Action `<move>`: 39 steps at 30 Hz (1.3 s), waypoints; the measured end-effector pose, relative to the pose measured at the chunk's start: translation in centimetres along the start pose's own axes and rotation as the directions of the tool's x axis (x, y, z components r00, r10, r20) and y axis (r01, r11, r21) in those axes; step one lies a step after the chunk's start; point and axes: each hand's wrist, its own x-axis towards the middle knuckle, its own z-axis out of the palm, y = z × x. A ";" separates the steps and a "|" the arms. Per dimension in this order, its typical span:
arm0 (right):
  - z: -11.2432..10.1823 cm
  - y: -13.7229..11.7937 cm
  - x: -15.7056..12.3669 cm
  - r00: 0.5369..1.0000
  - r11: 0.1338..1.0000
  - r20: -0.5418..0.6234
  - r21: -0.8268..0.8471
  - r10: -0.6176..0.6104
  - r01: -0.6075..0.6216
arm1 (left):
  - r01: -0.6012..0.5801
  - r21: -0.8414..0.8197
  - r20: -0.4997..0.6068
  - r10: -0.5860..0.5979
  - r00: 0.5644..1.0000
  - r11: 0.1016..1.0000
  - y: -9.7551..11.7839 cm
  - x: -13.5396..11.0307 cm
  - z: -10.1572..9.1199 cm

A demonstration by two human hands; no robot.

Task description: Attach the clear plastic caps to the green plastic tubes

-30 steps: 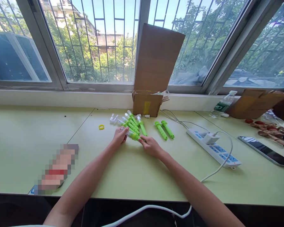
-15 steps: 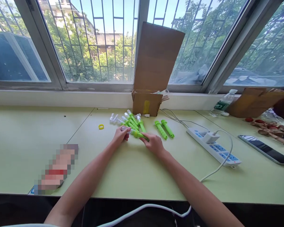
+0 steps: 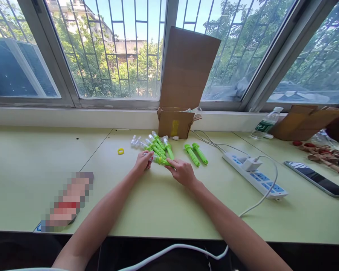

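Note:
Between my two hands is a green plastic tube with a clear end (image 3: pixel 160 160), tilted a little down to the right. My left hand (image 3: pixel 143 160) is closed around its clear end, which the fingers partly hide. At the green end, my right hand (image 3: pixel 182 171) grips with thumb and fingers. Just beyond lies a group of similar green tubes with clear ends (image 3: pixel 158 143), close to the held one. Small clear caps (image 3: pixel 135 141) rest left of the group. Two green tubes without clear ends (image 3: pixel 192 155) lie to the right. A yellow ring (image 3: pixel 120 151) sits left of my left hand.
An open cardboard box (image 3: pixel 175 124) stands by the window. On the right are a white power strip (image 3: pixel 255 175) with cables, a phone (image 3: pixel 319 178), a water bottle (image 3: pixel 267 123) and another cardboard box (image 3: pixel 299 120). A pixelated object (image 3: pixel 67 203) lies front left.
My left hand has shifted its hold on the clear end, the fingers now turned further over it. My right hand and the held tube have moved very slightly left.

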 end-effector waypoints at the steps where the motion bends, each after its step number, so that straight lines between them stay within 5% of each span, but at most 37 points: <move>1: 0.0 -0.2 0.0 1.000 1.000 0.004 0.011 0.000 0.000 | -0.001 0.000 0.000 0.001 1.000 1.000 0.0 0.1 -0.1; 10: -0.2 -1.0 -0.1 0.993 0.947 0.061 0.301 0.098 -0.112 | -0.006 -0.016 -0.011 0.006 1.000 1.000 -0.5 0.4 -0.4; 19: -0.2 -0.6 0.2 0.947 0.686 0.321 0.685 0.017 -0.245 | -0.026 -0.038 0.040 0.027 0.999 0.999 -0.7 0.6 -0.7; 27: 0.4 -0.3 0.0 0.991 0.918 0.007 0.376 0.134 -0.127 | -0.056 0.013 0.015 0.056 0.998 0.998 -0.1 0.0 -0.2; 39: 0.3 0.7 0.0 0.966 0.998 -0.258 -0.063 -0.016 0.000 | -0.042 -0.006 0.068 0.042 0.997 0.999 0.3 -0.2 0.1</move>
